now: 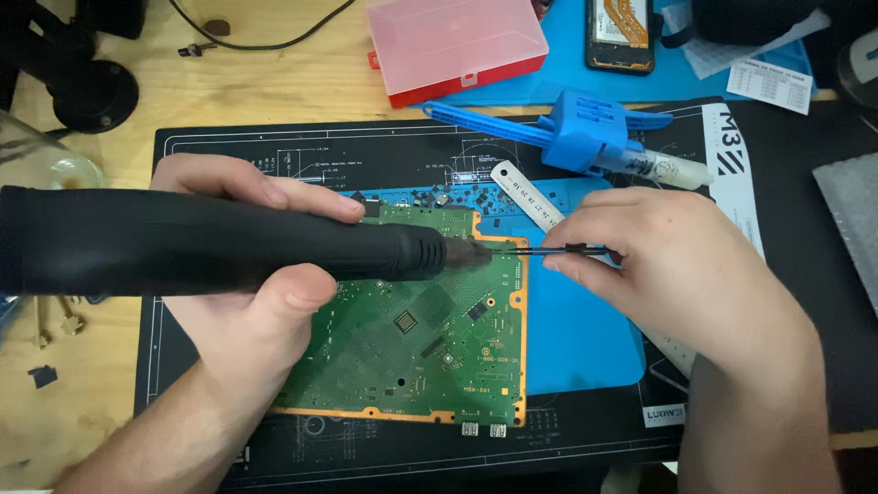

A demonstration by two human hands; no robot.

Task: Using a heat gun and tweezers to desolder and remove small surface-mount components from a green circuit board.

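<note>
Left hand (247,274): fingers and thumb clamped round the barrel of a black hot-air handpiece (210,247), held level, nozzle over the upper middle of the board.

Right hand (668,265): thumb and fingers pinched shut on thin black tweezers (558,249), tips reaching in to the board's right edge, close to the nozzle.

Green circuit board (430,338): orange-edged, flat on a blue silicone pad (576,338); two ports on its near edge.

Black work mat (567,430): white line drawings, carries the pad, central on the wooden tabletop (274,82).

Steel ruler (530,197): slanted, at the pad's far edge.

Blue plastic tool (585,128): with a clear syringe, far right part of the mat.

Red compartment box (457,46): clear lid, toward the tabletop's far edge.

Opened phone (620,35): far edge, right of the box.
</note>
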